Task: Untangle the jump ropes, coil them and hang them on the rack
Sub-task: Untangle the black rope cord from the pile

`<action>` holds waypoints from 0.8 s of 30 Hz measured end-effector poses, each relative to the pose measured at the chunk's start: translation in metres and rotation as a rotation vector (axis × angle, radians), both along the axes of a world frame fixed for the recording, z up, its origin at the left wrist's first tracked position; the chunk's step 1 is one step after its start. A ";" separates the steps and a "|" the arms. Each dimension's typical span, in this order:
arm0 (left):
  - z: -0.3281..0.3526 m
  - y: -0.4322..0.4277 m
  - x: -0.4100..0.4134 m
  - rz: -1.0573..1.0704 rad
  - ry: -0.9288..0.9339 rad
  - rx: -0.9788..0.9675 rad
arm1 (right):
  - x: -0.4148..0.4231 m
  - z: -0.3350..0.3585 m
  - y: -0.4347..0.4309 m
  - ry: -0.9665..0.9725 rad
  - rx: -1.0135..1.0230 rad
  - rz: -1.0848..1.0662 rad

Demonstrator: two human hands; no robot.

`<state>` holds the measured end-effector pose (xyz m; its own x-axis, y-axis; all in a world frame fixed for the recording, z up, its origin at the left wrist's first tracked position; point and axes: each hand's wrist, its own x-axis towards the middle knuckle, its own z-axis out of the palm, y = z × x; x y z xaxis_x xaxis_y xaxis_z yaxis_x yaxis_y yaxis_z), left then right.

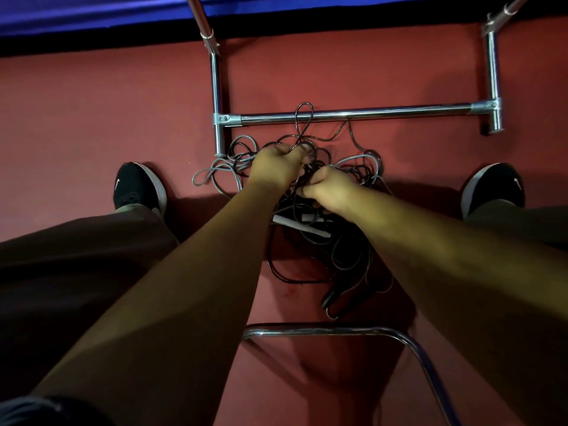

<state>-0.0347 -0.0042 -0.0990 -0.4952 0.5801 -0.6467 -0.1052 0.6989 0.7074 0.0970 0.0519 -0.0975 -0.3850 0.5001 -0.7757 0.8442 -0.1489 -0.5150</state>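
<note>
A tangle of jump ropes (310, 241), black and grey cords knotted together, lies on the red floor between my feet. A grey loop (215, 176) spreads to the left and a black loop (304, 115) reaches up over the rack's low bar. A white handle (302, 227) and a black handle (333, 295) show in the pile. My left hand (276, 167) grips black cords at the top of the tangle. Just to its right, my right hand (327, 186) is curled round cords in the middle. The chrome rack (353, 113) stands right behind the pile.
My two black shoes (138, 187) (495, 187) flank the pile on the red floor (92, 118). A chrome chair frame (338, 330) curves below the ropes. A blue mat edge (92, 13) runs along the top, behind the rack's uprights.
</note>
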 end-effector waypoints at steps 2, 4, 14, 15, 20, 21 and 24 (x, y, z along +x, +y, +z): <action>0.006 0.005 -0.003 -0.002 0.008 0.041 | -0.002 0.002 0.002 0.026 0.028 -0.079; 0.016 0.009 -0.008 -0.052 0.034 0.070 | -0.002 0.001 0.002 0.059 -0.008 -0.146; 0.012 -0.071 -0.036 -0.398 0.331 -0.259 | -0.022 0.009 -0.008 0.175 -0.418 -0.845; 0.007 -0.081 -0.036 -0.427 0.351 -0.291 | -0.025 0.010 -0.009 0.209 -0.445 -0.915; -0.018 -0.108 -0.050 -0.258 0.500 -0.547 | -0.040 0.008 -0.015 0.173 -0.434 -0.880; -0.016 -0.112 -0.049 -0.282 0.463 -0.619 | -0.042 0.007 -0.019 0.125 -0.433 -0.794; -0.013 -0.129 -0.046 -0.402 0.266 -0.693 | -0.053 -0.003 -0.038 -0.019 -0.433 -0.618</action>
